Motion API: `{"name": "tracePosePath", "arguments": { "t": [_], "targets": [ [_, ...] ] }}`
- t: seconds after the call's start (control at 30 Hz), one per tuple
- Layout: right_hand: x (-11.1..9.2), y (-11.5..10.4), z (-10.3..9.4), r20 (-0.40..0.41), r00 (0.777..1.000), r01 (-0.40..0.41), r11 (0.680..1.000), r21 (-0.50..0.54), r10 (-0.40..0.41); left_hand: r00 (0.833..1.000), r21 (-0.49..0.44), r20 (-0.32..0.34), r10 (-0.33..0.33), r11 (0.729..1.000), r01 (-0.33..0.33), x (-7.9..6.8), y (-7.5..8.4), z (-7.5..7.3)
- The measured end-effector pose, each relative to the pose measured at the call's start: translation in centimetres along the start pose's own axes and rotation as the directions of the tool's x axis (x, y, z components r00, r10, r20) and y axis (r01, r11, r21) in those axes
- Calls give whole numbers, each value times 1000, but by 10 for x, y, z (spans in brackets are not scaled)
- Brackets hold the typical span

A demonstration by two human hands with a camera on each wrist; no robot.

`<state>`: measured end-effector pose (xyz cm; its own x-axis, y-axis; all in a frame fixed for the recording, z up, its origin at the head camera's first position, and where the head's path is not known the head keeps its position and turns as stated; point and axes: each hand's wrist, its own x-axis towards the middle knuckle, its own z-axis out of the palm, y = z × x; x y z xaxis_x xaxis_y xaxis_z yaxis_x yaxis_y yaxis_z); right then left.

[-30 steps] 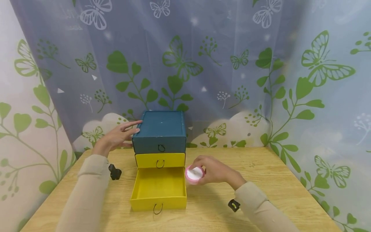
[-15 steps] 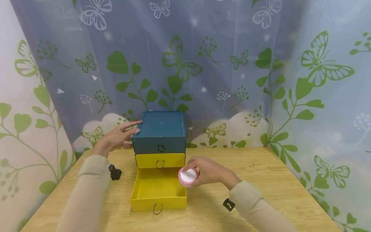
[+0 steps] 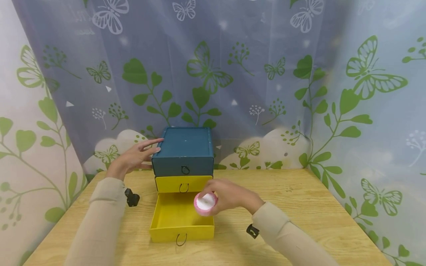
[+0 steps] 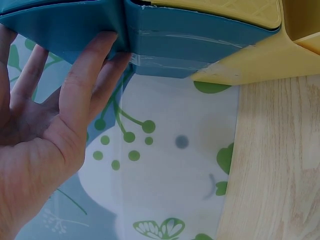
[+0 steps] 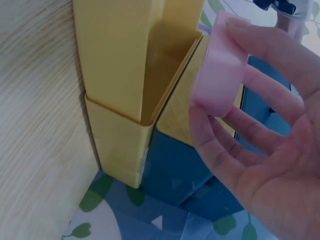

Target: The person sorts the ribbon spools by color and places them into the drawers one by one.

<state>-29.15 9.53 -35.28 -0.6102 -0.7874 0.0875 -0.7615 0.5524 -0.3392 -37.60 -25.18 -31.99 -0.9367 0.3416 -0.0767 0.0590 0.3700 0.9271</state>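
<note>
My right hand (image 3: 229, 195) pinches a small round pink tub (image 3: 202, 212) with a white top face, thumb and fingers at its rim. It hangs over the right part of the pulled-out bottom drawer (image 3: 182, 233), which is yellow with a black loop handle. In the right wrist view the pink tub (image 5: 220, 75) shows edge-on. My left hand (image 3: 134, 158) rests, fingers extended, against the left side of the blue drawer box (image 3: 186, 142). The left wrist view shows its fingertips touching the blue wall (image 4: 200, 47); some finger ends are hidden there.
Above the open drawer is a yellow middle drawer (image 3: 166, 183), pushed in further. Black wrist-camera mounts (image 3: 132, 198) show beside the forearms. A wooden table (image 3: 266, 184) carries the box, with a butterfly-patterned curtain (image 3: 253, 85) behind it.
My right hand has moved left with the pink tub, from beside the open drawer to over its right part. The left hand and the box have stayed put.
</note>
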Motion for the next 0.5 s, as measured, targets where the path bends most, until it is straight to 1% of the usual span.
{"name": "tracePosePath", "arguments": {
  "t": [0.13, 0.33, 0.5],
  "targets": [
    [8, -3, 0, 23, 1000, 5, 1000, 0, -5, 1000, -9, -4, -3, 1000, 3, 0, 0, 0],
    [20, -4, 1, 31, 999, 23, 1000, 0, -23, 1000, -11, -11, -6, 1000, 6, -1, 1, 1],
    [30, -5, 0, 59, 998, 12, 1000, -16, -11, 1000, -9, -16, -11, 1000, 10, 0, 1, 1]
  ]
}}
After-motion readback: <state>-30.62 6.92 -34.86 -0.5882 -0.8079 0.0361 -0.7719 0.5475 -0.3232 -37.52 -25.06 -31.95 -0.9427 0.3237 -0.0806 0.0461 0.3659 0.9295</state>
